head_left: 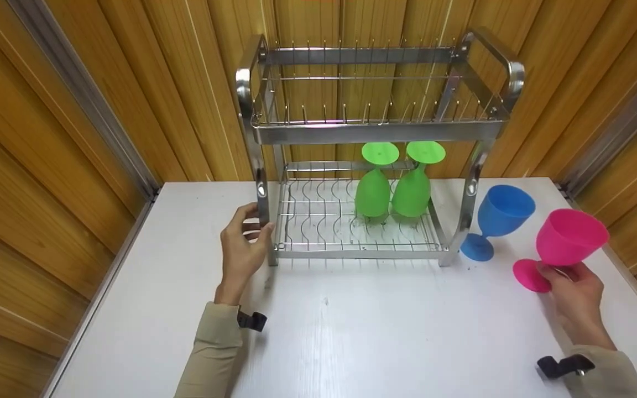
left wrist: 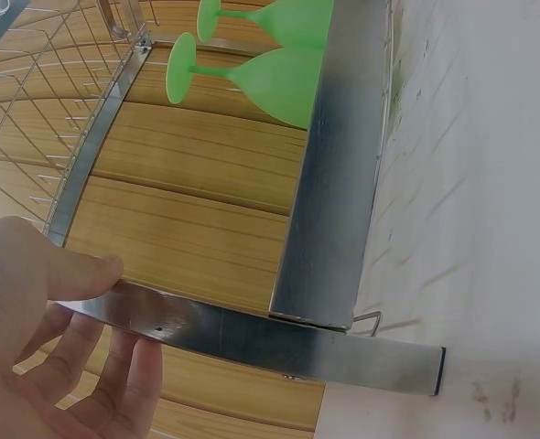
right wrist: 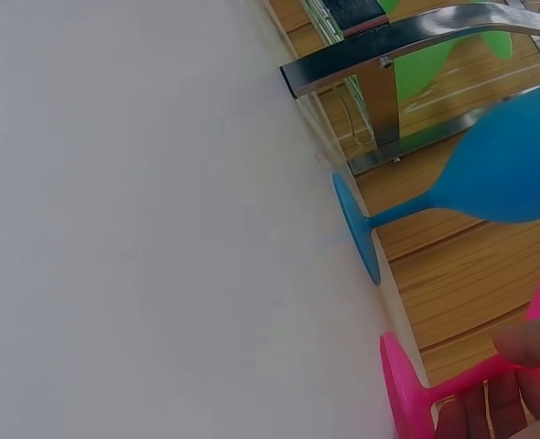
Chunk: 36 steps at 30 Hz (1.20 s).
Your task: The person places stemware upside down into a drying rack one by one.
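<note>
My left hand [head_left: 241,246] grips the front left leg of a two-tier metal dish rack [head_left: 363,255]; in the left wrist view the thumb lies along one face of the leg [left wrist: 224,334] and the fingers curl behind it. At the right, my right hand [head_left: 575,296] pinches the stem of a pink goblet [head_left: 570,237], which is upright with its foot at the tabletop. Just left of it a blue goblet [head_left: 505,211] stands upright beside the rack's right leg. Two green goblets [head_left: 372,193] are upside down on the lower tier, toward its right side.
The rack's upper tier [head_left: 379,132] carries rows of upright wire prongs. White tabletop [head_left: 379,331] spreads in front of the rack. Wood-look panels [head_left: 92,138] close in the back and both sides, with metal corner strips.
</note>
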### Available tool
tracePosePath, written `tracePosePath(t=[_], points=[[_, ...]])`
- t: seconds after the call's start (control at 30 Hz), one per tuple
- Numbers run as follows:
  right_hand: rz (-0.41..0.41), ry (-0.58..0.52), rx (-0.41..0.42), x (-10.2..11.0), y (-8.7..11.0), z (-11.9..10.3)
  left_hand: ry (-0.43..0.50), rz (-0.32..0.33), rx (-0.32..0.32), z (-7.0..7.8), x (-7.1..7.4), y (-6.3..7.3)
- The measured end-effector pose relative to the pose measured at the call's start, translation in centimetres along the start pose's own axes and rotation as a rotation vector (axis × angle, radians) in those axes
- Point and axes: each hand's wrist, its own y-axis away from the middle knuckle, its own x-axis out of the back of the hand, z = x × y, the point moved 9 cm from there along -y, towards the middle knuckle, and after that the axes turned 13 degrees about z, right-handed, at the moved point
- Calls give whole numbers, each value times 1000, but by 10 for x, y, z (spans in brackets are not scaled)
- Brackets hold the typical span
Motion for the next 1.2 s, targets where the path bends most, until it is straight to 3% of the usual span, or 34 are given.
tracePosePath(t=[0.27, 0.5, 0.63, 0.93, 1.2], points=[[-13, -2, 23, 4, 5, -9, 2, -1, 10, 0, 2, 0], [-39, -243, 74, 9, 15, -29, -3, -5, 16, -2, 0, 1], [-40, -289, 132, 15, 24, -42, -12, 2, -4, 0, 0, 0], [179, -90, 310, 28, 44, -76, -29, 38, -59, 9, 2, -2], [319, 88, 515, 30, 75, -107, 9, 72, -154, 36, 10, -3]])
